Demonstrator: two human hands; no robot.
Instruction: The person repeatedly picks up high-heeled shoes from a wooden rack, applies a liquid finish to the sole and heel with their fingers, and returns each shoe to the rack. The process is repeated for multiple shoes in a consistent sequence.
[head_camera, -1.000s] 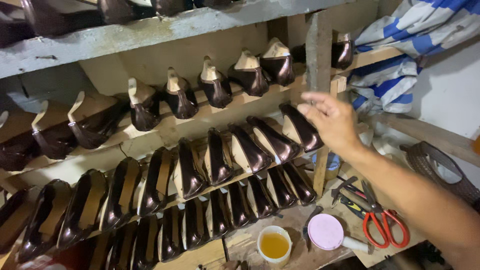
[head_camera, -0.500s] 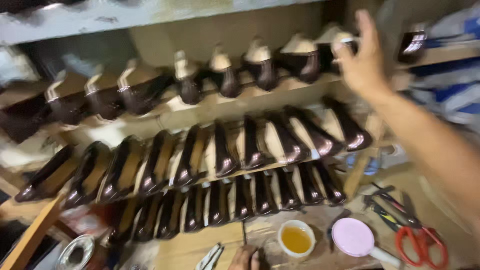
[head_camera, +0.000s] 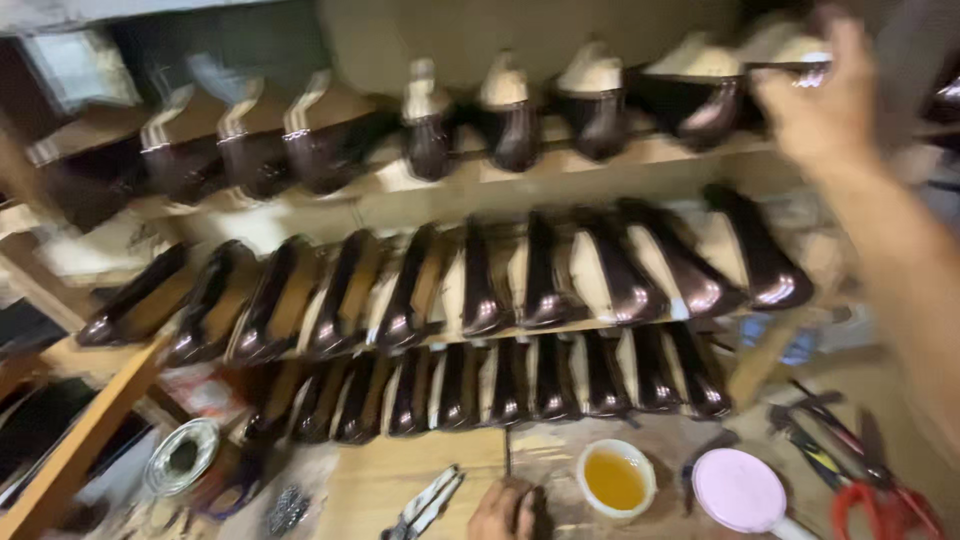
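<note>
Right hand (head_camera: 822, 100), raised to the top shelf (head_camera: 620, 160) at the upper right of the view, fingers curled over the rightmost dark shoe (head_camera: 770, 80) there; blur makes it unclear whether the shoe is actually gripped or only touched. Forearm runs down the right edge of the view.

Left hand (head_camera: 505, 510), low at the bottom edge, resting on the wooden counter (head_camera: 390, 480); only the knuckles show, so whether it is spread or closed cannot be told. A thin dark stick rises just above it.

Top shelf: a row of dark glossy shoes on pale lasts, heels up.
Middle shelf: a second row of dark shoes (head_camera: 480, 280), leaning side by side, soles showing.
Lowest row: more dark shoes, packed close, just above the counter.

Counter items: small white cup of yellow liquid (head_camera: 615, 478) just beside the left hand; pink round lid (head_camera: 740, 490) to its right; red-handled scissors (head_camera: 880, 500) at the far right; metal pliers (head_camera: 425, 500) left of the hand; round tin (head_camera: 185, 455) at lower left.
</note>
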